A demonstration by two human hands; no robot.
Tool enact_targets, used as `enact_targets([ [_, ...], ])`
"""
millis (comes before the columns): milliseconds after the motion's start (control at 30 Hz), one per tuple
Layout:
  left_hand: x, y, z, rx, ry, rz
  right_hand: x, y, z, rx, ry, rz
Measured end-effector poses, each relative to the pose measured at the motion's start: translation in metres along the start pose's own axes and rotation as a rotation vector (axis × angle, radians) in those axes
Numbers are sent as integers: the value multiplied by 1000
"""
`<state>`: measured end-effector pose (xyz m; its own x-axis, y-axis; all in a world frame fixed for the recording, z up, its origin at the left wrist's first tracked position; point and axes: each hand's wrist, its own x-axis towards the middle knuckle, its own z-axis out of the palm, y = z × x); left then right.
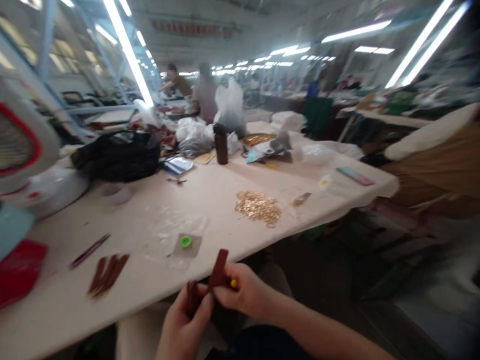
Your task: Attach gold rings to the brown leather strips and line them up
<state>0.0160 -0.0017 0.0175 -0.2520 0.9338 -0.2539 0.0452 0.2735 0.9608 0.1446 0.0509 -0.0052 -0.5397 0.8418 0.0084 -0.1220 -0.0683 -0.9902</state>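
Just off the table's near edge, my left hand (185, 320) is closed around dark brown strap pieces (192, 298). My right hand (243, 292) pinches a flat reddish-brown strap (218, 269) that points up, its lower end between both hands. A small thing with a yellow tip (233, 284) shows at the right fingers; its kind is hidden. Several similar brown straps (108, 274) lie in a bunch on the table at left. A pile of small gold-coloured metal pieces (258, 206) lies beyond my hands.
On the table (142, 280) are a slim pinkish tool (90, 251), a green round container (186, 242) on a grey square, a dark bottle (221, 145), a black bag (120, 155) and a phone-like slab (355, 175). A fan (22, 140) stands at left. People work in the background.
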Motion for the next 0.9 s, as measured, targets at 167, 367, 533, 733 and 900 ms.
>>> enact_targets([
  [167,4,-8,0,-108,16,-10,-4,6,-4,-44,-47,123],
  [367,9,-16,-3,-145,15,12,0,14,2,-21,-86,145],
  [533,14,-28,-9,-165,6,-35,7,23,4,21,-78,190],
  [733,20,-33,-14,-233,-12,-111,14,26,8,51,-60,261],
  [900,20,-30,-20,-252,29,-172,21,30,13,96,-62,287],
])
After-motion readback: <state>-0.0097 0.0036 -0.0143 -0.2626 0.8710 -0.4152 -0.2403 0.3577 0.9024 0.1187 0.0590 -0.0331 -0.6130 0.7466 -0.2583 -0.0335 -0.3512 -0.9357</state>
